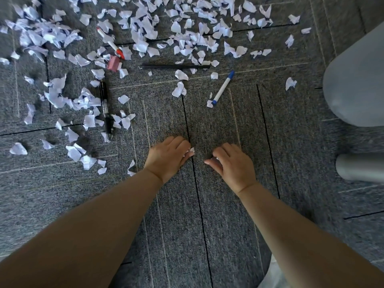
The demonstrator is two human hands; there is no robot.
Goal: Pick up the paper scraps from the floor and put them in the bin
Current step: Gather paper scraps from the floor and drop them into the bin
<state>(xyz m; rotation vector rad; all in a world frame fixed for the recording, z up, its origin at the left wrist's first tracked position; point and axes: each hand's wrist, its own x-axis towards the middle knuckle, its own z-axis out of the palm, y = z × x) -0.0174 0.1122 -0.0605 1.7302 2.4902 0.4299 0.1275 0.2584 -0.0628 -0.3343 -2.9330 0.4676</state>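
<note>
Grey carpet tiles [218,204] cover the floor, with torn white paper scraps [145,34] strewn thickly across the far and left side. Near the middle, the left hand [168,156] is curled around a small scrap [191,151], pinched at its fingertips. The right hand [232,163] is cupped with its thumb out; whether it holds paper I cannot tell.

Pens lie among the scraps: a blue-capped marker [223,88], a black pen [106,109], a red-tipped one [112,44] and a pink eraser [113,63]. A broad sweep could gather these too. Small scraps may slip from a loose fist.

A white-lined rim [270,275] at the near edge may be the bin, though it is mostly cut off. Grey rounded shapes [357,80] at right are unclear.
</note>
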